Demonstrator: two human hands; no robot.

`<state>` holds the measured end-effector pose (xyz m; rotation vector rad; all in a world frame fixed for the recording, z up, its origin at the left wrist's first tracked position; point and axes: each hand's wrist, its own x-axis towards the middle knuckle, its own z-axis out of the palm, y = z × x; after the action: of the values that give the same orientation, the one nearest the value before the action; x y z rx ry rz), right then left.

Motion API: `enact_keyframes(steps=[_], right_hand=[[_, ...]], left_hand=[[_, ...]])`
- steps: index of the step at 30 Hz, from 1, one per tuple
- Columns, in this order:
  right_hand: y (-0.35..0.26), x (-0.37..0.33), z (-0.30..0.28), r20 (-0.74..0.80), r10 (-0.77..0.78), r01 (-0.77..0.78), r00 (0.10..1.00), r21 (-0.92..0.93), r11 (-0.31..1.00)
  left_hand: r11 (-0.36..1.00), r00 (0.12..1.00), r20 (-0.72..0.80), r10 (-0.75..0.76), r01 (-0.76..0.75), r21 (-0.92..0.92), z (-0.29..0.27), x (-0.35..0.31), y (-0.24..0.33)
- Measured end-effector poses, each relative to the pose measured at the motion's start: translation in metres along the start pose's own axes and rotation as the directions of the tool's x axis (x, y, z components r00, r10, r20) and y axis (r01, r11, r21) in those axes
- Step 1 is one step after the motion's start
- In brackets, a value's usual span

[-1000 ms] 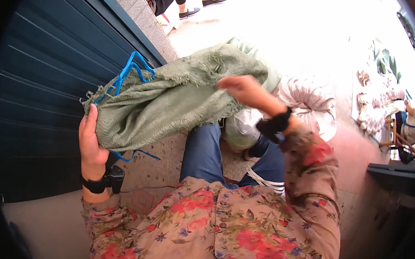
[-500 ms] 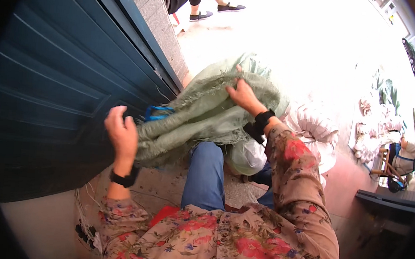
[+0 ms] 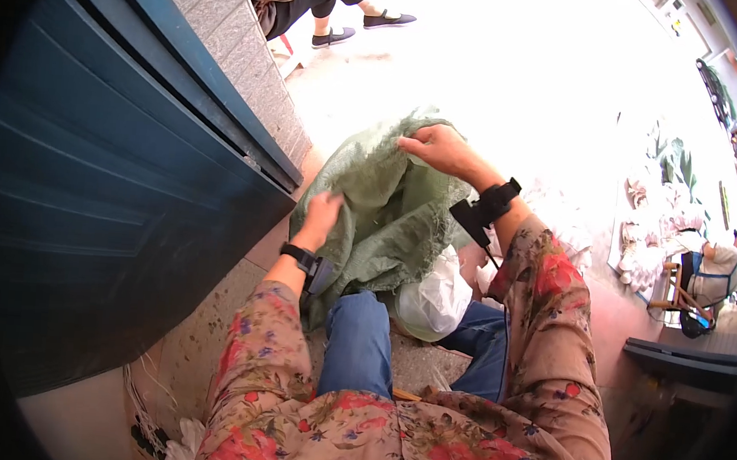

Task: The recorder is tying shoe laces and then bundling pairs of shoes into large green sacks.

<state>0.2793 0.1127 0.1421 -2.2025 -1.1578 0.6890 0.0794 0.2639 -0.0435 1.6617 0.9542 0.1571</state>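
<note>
A large green woven sack (image 3: 390,231) hangs in front of my knees, its lower part draped over my blue-jeaned leg. My left hand (image 3: 323,214) grips its left edge. My right hand (image 3: 438,148) pinches the top edge, holding it up. Both wrists carry black straps. The blue cord seen earlier is out of sight.
A white plastic bag (image 3: 436,299) lies under the sack by my legs. A dark blue door (image 3: 107,186) and a grey brick wall (image 3: 245,46) stand on my left. Another person's legs in black shoes (image 3: 349,23) are ahead. Goods and a seated person (image 3: 707,271) are at right.
The sack has turned from lying across to hanging down. My left hand moved right and down onto its edge. My right hand rose to the top edge. The blue cord went out of sight.
</note>
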Motion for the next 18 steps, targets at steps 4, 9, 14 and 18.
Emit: enact_keyframes(steps=[4,9,14,18], right_hand=[[0.067,-0.007,-0.013,0.155,0.162,-0.214,0.974,0.429,0.877],[0.098,0.0,0.035,-0.177,0.349,-0.082,0.92,0.786,0.613],[0.113,-0.017,0.106,-0.565,-0.164,0.105,0.809,-0.136,0.985],[0.084,-0.041,0.148,-0.196,-0.374,0.37,0.907,-0.054,0.927]], left_hand=[[0.336,0.937,0.348,-0.013,0.332,-0.881,-0.037,-0.011,0.093],[0.617,0.97,0.014,-0.241,0.164,-0.77,-0.107,0.03,0.089],[0.535,0.545,-0.271,0.793,-0.412,0.737,-0.057,-0.004,0.083],[0.394,0.545,0.208,0.812,-0.776,0.493,0.004,-0.045,0.054]])
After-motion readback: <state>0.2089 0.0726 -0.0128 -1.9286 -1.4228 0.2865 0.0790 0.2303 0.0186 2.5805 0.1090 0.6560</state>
